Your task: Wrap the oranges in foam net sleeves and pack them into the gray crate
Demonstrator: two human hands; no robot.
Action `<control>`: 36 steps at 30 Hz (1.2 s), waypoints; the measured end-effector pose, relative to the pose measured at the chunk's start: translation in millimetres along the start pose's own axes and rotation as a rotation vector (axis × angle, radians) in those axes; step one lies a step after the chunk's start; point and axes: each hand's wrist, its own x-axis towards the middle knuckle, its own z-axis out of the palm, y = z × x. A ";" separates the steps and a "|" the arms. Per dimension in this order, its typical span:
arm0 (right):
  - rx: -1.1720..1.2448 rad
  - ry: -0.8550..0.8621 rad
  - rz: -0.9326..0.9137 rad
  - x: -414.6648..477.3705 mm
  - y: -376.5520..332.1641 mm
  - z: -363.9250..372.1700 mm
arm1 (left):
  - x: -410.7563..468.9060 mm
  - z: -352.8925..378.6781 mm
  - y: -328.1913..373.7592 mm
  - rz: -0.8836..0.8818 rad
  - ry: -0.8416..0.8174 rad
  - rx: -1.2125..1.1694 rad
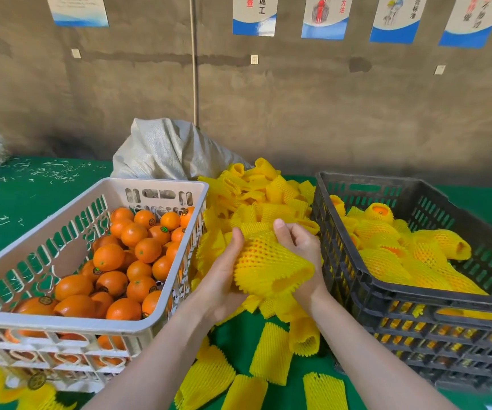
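One foam net sleeve (268,261) is held above the middle of the green worktop (17,202), between the two crates. It is gripped by both hands. The left hand (224,279) is curled under its left side, with the thumb laid on top. The right hand (300,247) is wrapped round its far right side, with the thumb raised at the top edge. The sleeve is bulged and an orange tint is seen through the mesh. Its open mouth is turned toward the near right.

Bare oranges (126,261) are heaped in the white crate (91,324), set on the left side of the worktop near the front edge. The gray crate (416,294) is set on the right side. Wrapped oranges (386,255) are laid in it, below the rim, and more yellow is seen through its lower slots.

A sleeve pile (262,196) is heaped between the crates toward the back edge. Loose sleeves (271,353) are scattered flat at the front edge, between the forearms. A woven sack (164,152) is slumped at the back edge behind the white crate. Posters (255,16) are hung on the wall behind.
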 end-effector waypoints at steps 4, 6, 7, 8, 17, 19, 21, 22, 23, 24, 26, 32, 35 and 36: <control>0.230 -0.073 0.258 -5.5 4.8 5.9 | 5.9 1.6 -3.0 0.064 0.104 -0.074; 0.279 -0.098 0.394 -8.1 5.5 8.3 | 10.0 -2.1 -5.1 0.080 0.194 -0.054; 0.264 -0.104 0.461 -9.1 5.0 9.3 | 10.3 -3.5 -6.3 0.082 0.228 -0.043; 0.248 -0.107 0.534 -9.5 4.3 9.5 | 10.3 -5.3 -7.0 0.091 0.262 -0.032; 0.411 -0.200 0.705 -12.4 3.5 13.7 | 7.0 -8.8 -9.4 0.436 0.528 0.424; 0.441 -0.157 0.658 -13.8 5.0 17.2 | 6.8 -5.8 -11.4 0.564 0.627 0.518; 0.486 -0.079 0.615 -17.2 6.1 19.4 | 8.9 -2.8 -11.5 0.569 0.691 0.550; 0.527 -0.039 0.603 -18.9 6.4 20.2 | 10.6 -1.4 -11.9 0.545 0.708 0.536; 0.552 -0.005 0.586 -19.9 6.5 20.4 | 12.4 -0.6 -12.2 0.519 0.726 0.526; 0.543 0.016 0.555 -20.4 7.4 19.7 | 14.2 -0.6 -12.9 0.501 0.752 0.536; 0.472 0.051 0.491 -20.3 8.4 17.7 | 16.3 -2.0 -14.1 0.464 0.792 0.570; 0.617 0.012 0.625 -20.9 9.7 11.8 | 14.7 -4.5 -14.1 0.344 0.593 0.324; 0.719 -0.066 0.634 -22.0 12.1 8.8 | 13.0 -0.3 -8.0 0.277 0.485 0.319; 0.729 -0.089 0.626 -21.7 12.0 7.5 | 11.9 1.4 -5.5 0.263 0.469 0.310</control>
